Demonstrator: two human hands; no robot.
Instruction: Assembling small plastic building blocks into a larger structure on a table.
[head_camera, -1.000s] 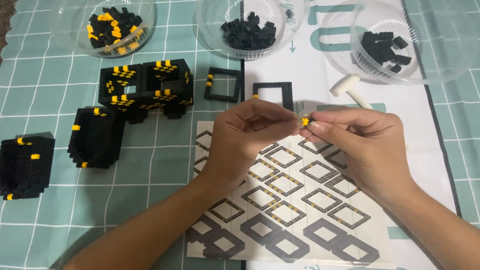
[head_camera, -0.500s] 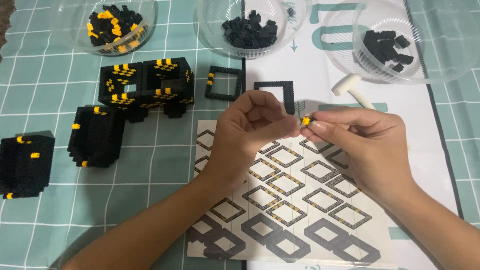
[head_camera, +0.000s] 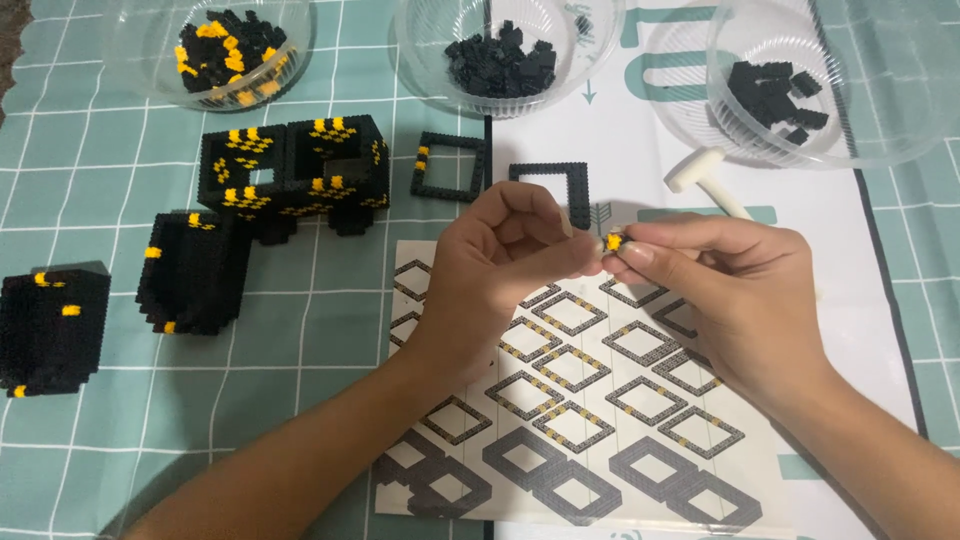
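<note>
My left hand (head_camera: 500, 262) and my right hand (head_camera: 725, 290) meet fingertip to fingertip above a printed instruction sheet (head_camera: 560, 400). Between the fingertips sits a tiny yellow and black brick piece (head_camera: 613, 241), pinched by both hands. Just behind the hands lies a flat black square frame (head_camera: 553, 185) of small bricks, partly hidden by my left fingers. A second square frame (head_camera: 450, 166) with yellow spots lies to its left.
Three clear bowls stand at the back: yellow and black bricks (head_camera: 222, 50), black bricks (head_camera: 505, 60), black bricks (head_camera: 775, 95). Black and yellow block assemblies sit at left (head_camera: 295, 172), (head_camera: 190, 270), (head_camera: 50, 325). A small white hammer (head_camera: 705, 178) lies near the right bowl.
</note>
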